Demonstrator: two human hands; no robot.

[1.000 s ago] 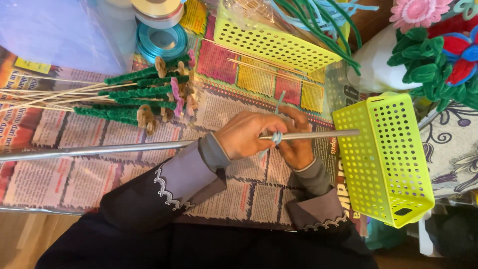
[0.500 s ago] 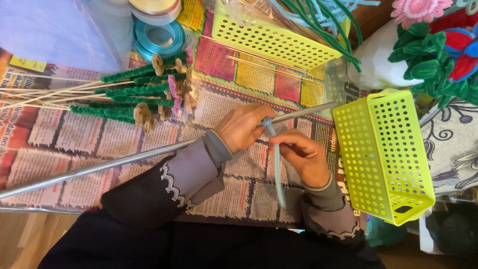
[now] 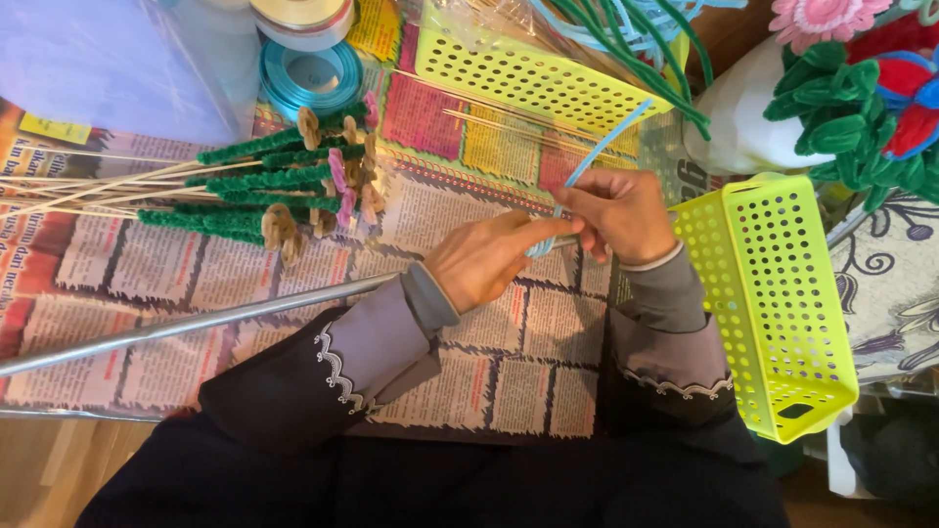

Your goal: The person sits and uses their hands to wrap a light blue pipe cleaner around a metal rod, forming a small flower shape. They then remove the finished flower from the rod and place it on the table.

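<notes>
My left hand (image 3: 489, 259) grips a long grey metal rod (image 3: 196, 323) that runs from the lower left across the newspaper to my fingers. My right hand (image 3: 621, 210) pinches a light blue pipe cleaner (image 3: 602, 152) where it meets the rod. The pipe cleaner's free end sticks up and to the right, towards the far yellow basket. Both hands touch at the rod's end, above the newspaper (image 3: 509, 362). Grey sleeves with white trim cover my forearms.
Several green pipe-cleaner stems with small flower tips (image 3: 264, 191) lie on thin wooden sticks at the left. A yellow perforated basket (image 3: 773, 303) stands at the right, another (image 3: 528, 73) at the back. Blue ribbon spool (image 3: 308, 73) back left; knitted flowers (image 3: 851, 98) top right.
Both hands rose towards the far basket. The pipe cleaner, which hung down below my hands, now points up and to the right. The rod has tilted slightly.
</notes>
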